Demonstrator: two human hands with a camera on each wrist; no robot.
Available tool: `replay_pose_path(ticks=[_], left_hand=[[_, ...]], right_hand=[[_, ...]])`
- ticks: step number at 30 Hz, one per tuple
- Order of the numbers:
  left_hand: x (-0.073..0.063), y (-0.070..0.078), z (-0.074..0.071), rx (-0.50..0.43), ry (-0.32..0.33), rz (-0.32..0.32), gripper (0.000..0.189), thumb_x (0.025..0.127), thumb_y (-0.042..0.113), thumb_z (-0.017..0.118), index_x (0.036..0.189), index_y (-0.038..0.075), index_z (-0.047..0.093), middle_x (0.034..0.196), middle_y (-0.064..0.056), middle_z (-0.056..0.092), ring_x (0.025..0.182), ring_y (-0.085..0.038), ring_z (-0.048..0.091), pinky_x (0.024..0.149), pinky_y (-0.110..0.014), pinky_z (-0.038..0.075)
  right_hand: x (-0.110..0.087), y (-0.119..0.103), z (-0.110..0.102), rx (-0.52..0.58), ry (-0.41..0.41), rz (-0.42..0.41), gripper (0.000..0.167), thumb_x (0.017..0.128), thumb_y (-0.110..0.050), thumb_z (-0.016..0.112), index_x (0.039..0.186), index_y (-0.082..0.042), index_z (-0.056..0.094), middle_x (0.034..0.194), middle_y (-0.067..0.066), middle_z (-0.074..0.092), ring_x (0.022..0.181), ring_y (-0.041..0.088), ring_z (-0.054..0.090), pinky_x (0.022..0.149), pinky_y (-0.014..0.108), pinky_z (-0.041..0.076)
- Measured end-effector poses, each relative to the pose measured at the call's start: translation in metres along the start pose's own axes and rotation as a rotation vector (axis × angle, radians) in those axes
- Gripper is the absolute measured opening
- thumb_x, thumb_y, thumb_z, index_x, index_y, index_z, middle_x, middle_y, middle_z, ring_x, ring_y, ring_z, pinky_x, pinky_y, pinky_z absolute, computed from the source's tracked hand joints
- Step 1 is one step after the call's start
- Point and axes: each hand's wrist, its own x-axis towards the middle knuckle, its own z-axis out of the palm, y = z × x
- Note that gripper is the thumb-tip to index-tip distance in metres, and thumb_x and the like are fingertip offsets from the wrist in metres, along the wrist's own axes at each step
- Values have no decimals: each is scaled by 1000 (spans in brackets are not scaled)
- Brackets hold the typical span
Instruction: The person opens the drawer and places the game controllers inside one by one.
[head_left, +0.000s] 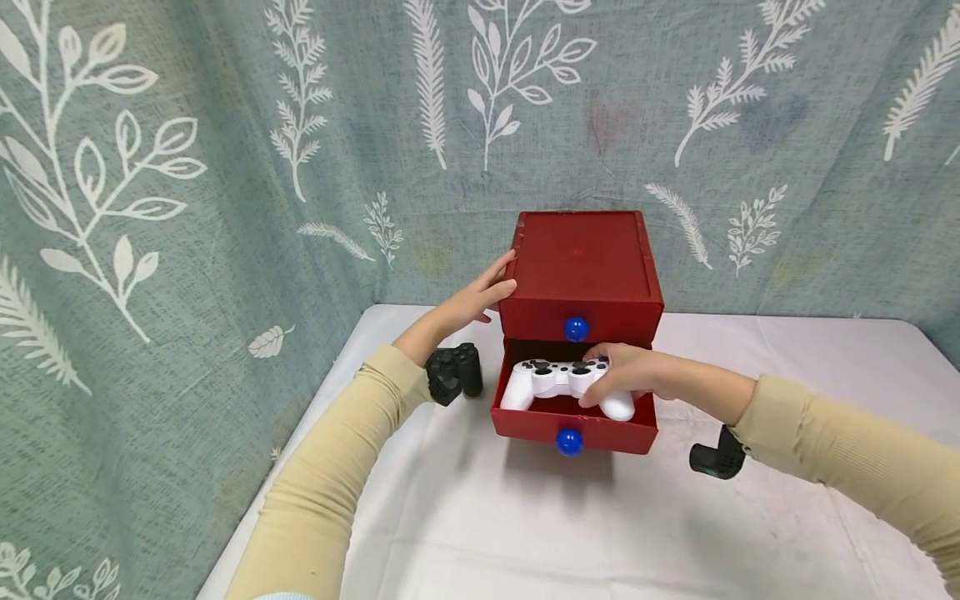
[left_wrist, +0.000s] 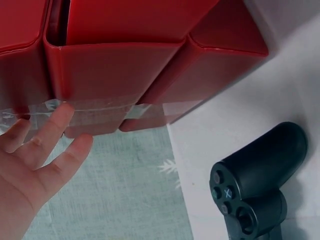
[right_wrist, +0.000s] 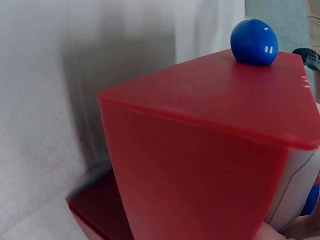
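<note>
A red two-drawer box point(head_left: 581, 258) stands on the table with its lower drawer point(head_left: 525, 427) pulled out. Inside that drawer lies a white game controller point(head_left: 555, 379), its right grip held by my right hand point(head_left: 626, 371) between thumb and fingers. In the right wrist view the drawer's side hides most of the hand, and only a strip of the white controller point(right_wrist: 295, 187) shows. My left hand point(head_left: 468, 302) rests against the box's left side with spread, straight fingers. In the left wrist view, the left hand's fingertips point(left_wrist: 62, 112) meet clear tape on the red box point(left_wrist: 115, 70).
A black game controller point(head_left: 468, 369) lies left of the box, partly hidden by the left wrist camera point(head_left: 442, 379). Blue knobs point(head_left: 576, 329) mark both drawers. A patterned green cloth point(head_left: 465, 167) hangs behind the white-covered table point(head_left: 480, 517).
</note>
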Motion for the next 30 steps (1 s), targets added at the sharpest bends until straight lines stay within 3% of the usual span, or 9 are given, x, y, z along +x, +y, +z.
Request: replay_pose_path(ticks=[9,17,25,30], left_hand=[[-1,1,1,13,18,-2,64,91,50,38,144,45,3,153,-3,12,124,-34,42,93,-58,35],[-2,1,1,3,10,-10,62,94,43,36,145,43,1,154,-2,9,126,-35,39,94,-59,33],[-19,25,5,-14,-16,-14,64,95,34,35,148,29,-1,154,-10,8,127,-38,37,95,-59,33],[-20,29,5,-4,-17,-9,64,95,34,35,148,29,-1,154,-10,8,126,-38,38,95,-59,33]], right_hand=[[3,-3,-3,-40,-47,-19,71,65,-16,79,126,-5,43,116,17,49,107,30,48,76,38,51],[5,-2,-2,-103,-84,-19,71,69,-14,77,132,-8,45,116,16,50,107,29,47,76,35,51],[3,-1,-8,-94,-92,-1,65,72,-12,75,131,-8,48,121,19,47,109,31,46,79,37,51],[-5,-5,-15,-78,-112,-19,54,79,-14,69,128,-5,50,125,21,46,113,33,47,82,38,50]])
